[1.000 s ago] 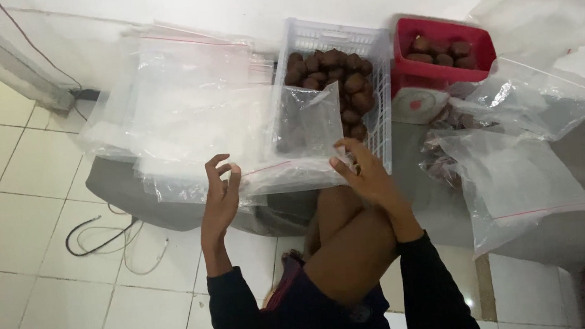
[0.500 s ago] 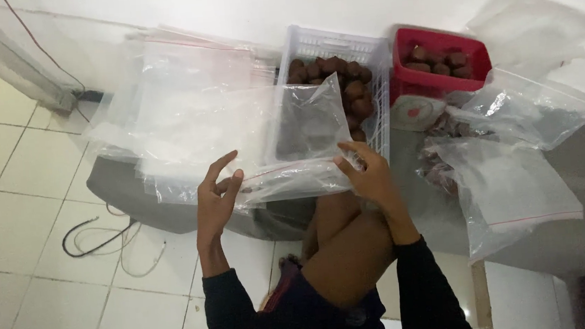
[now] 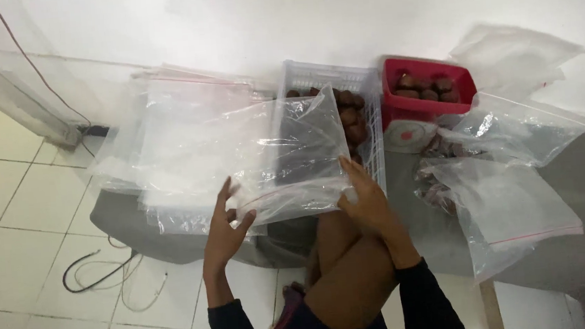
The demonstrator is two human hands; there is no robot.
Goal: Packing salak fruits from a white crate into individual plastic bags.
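Head view: both hands hold the clear zip bag (image 3: 292,164) by its bottom edge, over the front of the white crate (image 3: 365,120). Left hand (image 3: 224,225) grips the left corner, fingers (image 3: 225,191) closed on the plastic, thumb out to the right. Right hand (image 3: 365,197) pinches the right corner, fingers pressed together along the edge.

Versus a second ago: the bag has come up and spread wider, and it now covers most of the brown fruits (image 3: 347,111) in the crate (earlier the whole heap showed). The left hand was open with fingers curled off the plastic; now it is clamped on it. The camera has tilted up, so more wall is in frame.

Hard to make out:
- Where the held bag ends and the stack of clear bags (image 3: 186,145) at left begins; the layers overlap.
- Whether anything is inside the held bag; the dark patch may just be the crate behind it.
- Red tub (image 3: 426,91) holds more brown fruits, partly behind its rim.
- Filled bags at right (image 3: 509,182) blur their contents.
- The grey mat (image 3: 122,206) is mostly buried, and the person's knee (image 3: 349,271) blocks its near edge.
- Cable on floor (image 3: 99,270) at left.
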